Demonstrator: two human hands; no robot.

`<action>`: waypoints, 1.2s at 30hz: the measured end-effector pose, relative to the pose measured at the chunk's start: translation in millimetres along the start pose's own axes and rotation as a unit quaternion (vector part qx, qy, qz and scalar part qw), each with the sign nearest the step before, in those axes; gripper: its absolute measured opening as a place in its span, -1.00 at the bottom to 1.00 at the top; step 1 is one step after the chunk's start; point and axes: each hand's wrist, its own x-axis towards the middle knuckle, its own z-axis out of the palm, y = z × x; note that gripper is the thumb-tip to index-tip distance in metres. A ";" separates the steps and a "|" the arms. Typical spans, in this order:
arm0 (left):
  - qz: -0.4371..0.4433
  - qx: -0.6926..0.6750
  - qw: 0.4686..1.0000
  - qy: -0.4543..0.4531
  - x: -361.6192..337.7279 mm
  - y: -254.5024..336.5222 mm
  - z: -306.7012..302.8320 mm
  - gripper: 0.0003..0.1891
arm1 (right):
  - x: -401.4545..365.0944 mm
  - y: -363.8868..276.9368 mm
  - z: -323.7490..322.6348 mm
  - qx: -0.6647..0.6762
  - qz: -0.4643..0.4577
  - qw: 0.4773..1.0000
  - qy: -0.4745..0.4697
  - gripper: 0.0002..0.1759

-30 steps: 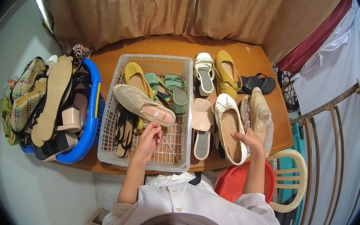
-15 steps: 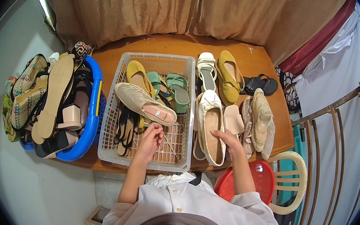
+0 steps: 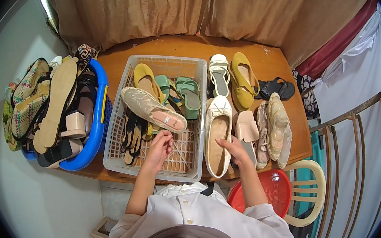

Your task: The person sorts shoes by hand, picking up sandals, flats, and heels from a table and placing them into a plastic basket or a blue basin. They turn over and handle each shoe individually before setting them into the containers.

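Observation:
My right hand (image 3: 234, 151) grips a white ballet flat (image 3: 219, 133) with a small bow by its side, thumb inside on the insole, over the table's front edge. My left hand (image 3: 159, 149) is loosely curled and holds nothing visible, over the near part of a clear plastic basket (image 3: 120, 94). Just above its fingertips, a beige espadrille (image 3: 144, 101) with a pink insole lies across the shoes in the basket. Beside the white flat are a pale pink block sandal (image 3: 247, 126) and a pair of lace-covered flats (image 3: 277, 127).
A blue basket (image 3: 99, 124) heaped with shoes stands at the left. Green sandals (image 3: 188, 93) and yellow flats (image 3: 144, 78) lie in the clear basket. White sandals (image 3: 218, 71), mustard flats (image 3: 242, 82) and black sandals (image 3: 278, 89) line the table. A red basket (image 3: 268, 191) sits on a chair (image 3: 314, 193).
My right hand has moved the white flat slightly left and down, uncovering more of the pale pink sandal. My left hand has barely moved.

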 end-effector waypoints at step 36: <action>-0.009 0.002 1.000 -0.001 -5.7 3.0 -4.6 -0.94 | 3.5 11.0 4.3 -0.223 -0.156 0.951 0.149 -0.04</action>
